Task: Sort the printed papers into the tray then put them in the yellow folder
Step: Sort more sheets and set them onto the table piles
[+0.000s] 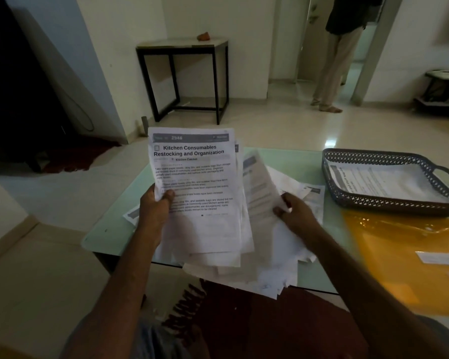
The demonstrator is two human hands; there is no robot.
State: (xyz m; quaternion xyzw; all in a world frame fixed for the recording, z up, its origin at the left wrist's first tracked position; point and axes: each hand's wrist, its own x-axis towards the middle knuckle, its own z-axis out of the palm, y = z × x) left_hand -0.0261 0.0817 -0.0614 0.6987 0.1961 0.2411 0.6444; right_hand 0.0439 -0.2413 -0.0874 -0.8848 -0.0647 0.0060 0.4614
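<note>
left grip (154, 207): we clutch the paper stack (197, 177)
right grip (296, 212): we pinch one sheet (258, 182)
tray (373, 201): right of right grip

L hand (154, 203) raised, thumb curled in a grip; R hand (294, 211) lower, fingers pinching.

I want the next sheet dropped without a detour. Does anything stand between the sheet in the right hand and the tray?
Nothing visible does. The right hand pinches the sheet just left of the tray, whose top is open; only flat loose papers and bare table lie between them.
</note>
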